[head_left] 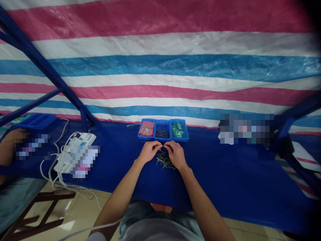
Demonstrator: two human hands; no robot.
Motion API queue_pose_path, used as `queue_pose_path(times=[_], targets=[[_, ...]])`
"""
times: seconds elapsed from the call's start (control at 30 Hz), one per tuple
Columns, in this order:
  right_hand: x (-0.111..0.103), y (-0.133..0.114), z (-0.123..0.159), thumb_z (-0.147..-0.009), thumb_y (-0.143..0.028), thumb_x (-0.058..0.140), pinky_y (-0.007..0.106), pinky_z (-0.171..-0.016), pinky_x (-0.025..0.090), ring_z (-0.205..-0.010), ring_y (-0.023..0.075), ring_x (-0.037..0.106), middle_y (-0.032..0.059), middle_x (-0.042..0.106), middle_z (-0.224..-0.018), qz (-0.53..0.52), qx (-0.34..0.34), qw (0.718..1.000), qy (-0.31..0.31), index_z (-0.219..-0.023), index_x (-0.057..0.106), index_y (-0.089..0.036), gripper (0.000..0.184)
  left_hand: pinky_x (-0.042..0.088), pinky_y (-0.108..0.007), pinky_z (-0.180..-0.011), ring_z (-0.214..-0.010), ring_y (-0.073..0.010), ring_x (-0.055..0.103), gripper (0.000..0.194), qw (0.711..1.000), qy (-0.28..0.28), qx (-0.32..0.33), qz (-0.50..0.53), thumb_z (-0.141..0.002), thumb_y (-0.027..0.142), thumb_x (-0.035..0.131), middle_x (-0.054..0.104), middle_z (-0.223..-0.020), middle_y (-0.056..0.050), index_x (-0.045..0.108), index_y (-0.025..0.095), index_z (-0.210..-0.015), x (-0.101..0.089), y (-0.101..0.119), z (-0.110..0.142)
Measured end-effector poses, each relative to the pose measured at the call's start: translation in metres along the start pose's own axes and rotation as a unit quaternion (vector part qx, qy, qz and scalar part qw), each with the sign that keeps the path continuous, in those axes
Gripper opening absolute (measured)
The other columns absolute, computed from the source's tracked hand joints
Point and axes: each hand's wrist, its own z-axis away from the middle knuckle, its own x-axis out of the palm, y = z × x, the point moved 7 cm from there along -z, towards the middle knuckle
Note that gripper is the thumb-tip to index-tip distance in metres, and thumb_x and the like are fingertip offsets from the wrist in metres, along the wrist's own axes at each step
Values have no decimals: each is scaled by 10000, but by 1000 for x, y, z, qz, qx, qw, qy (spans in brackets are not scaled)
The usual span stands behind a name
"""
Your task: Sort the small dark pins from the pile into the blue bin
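Note:
My left hand (149,151) and my right hand (176,154) meet over the blue table, fingertips pinched close together. Between them shows a sliver of a thin, pale piece (163,145), too small to tell its kind. Just below my fingers lies a loose pile of thin gold and silver metal pins (165,161), partly under my right hand. Beyond my hands, three blue bins stand side by side. The left bin (146,137) holds something pink, the middle bin (163,139) dark thin pins, and the right bin (180,138) green plastic packets.
White power strips (84,140) with tangled cables lie on the left part of the blue table (220,180). Another person's hand (15,142) is at the far left, near a blue tray (37,121). Blurred items sit at the back right. Blue metal struts (45,63) slant at both sides.

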Motion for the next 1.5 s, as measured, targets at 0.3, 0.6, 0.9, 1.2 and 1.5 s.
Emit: queue_pose_path(times=[0.3,0.6,0.9,1.2,1.5], targets=[[0,-2,0,-1005,-271,464,351,-816,438,-870,217,629,50,694,-931,8,-1,1000,-4,-942,642,-234,192,437,-226,-654,-655,-138,626,254,1000,1,8,4,-947,342,566,724,-742,-18,720,158,-864,0,1,0],[0,-3,-1,-1014,-288,443,351,-807,434,-867,215,634,54,697,-933,16,-4,1000,-9,-947,644,-233,219,435,-228,-648,-648,-142,622,282,1000,1,-1,-1,-949,369,559,726,-742,-27,722,154,-869,0,-1,-1],[1,-2,-1,-1024,-314,426,349,-809,432,-845,216,635,57,693,-912,15,-4,1000,-11,-933,640,-230,247,441,-226,-655,-652,-133,632,238,1000,2,10,5,-948,326,568,725,-744,-14,722,161,-871,0,0,0],[4,1,0,-1021,-293,436,336,-783,415,-813,202,626,43,690,-875,22,0,1000,-18,-892,629,-223,243,426,-221,-644,-645,-130,620,233,1000,4,13,4,-946,321,576,722,-739,-13,718,157,-859,0,-1,0],[2,-2,-1,-1031,-316,422,318,-764,382,-772,188,611,39,680,-829,29,-7,999,-21,-844,614,-208,289,422,-220,-645,-649,-134,622,268,1000,2,9,11,-950,353,567,720,-740,-20,718,149,-861,0,-1,0]])
